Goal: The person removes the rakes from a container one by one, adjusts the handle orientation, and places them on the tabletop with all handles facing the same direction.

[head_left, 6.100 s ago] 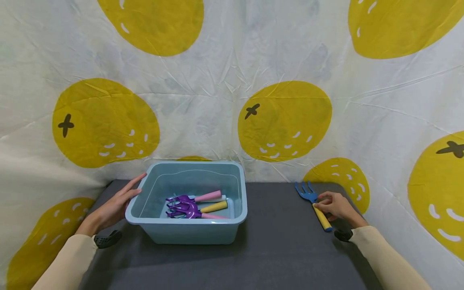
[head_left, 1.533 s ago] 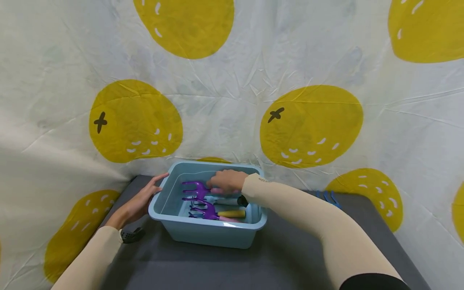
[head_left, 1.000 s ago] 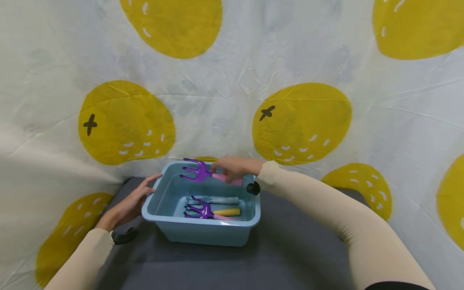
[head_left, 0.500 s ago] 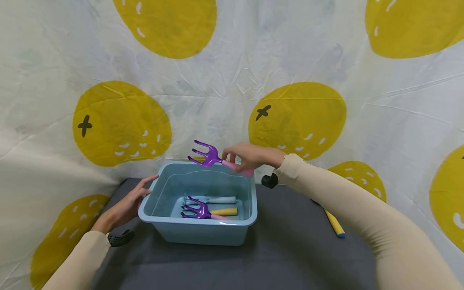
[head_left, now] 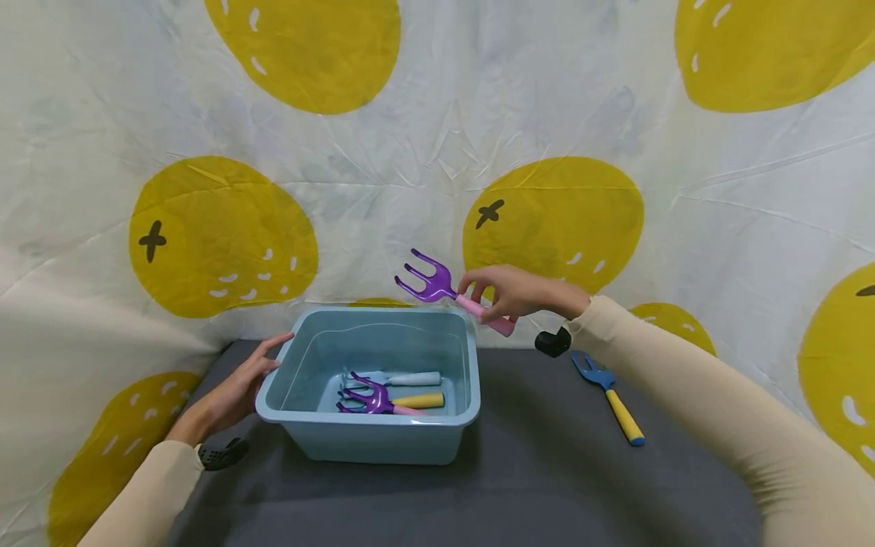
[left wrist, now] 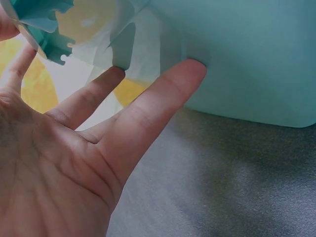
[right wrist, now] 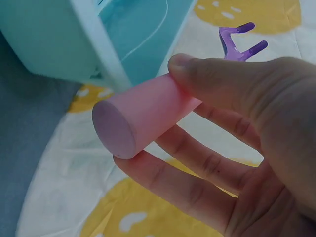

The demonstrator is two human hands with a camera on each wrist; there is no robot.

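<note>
My right hand (head_left: 513, 292) pinches the pink handle of a purple hand fork (head_left: 434, 285) between thumb and fingers, up beyond the tub's right rim. In the right wrist view, the pink handle's (right wrist: 148, 111) flat end points toward the camera. My left hand (head_left: 232, 387) rests against the left side of a light blue tub (head_left: 369, 444). The left wrist view shows its straight fingers (left wrist: 148, 113) touching the tub wall. Inside the tub lie another purple hand fork (head_left: 374, 399) with a pink handle, a yellow-handled tool (head_left: 420, 400) and a light blue tool (head_left: 413, 378).
To the right of the tub, a blue hand fork (head_left: 618, 406) with a yellow handle lies on the dark grey table (head_left: 533, 486). Behind the table hangs a white cloth (head_left: 383, 228) printed with yellow fruit.
My right hand let go of the blue fork on the table, reached into the tub, took the purple fork and lifted it up and right. My left hand stays at the tub.
</note>
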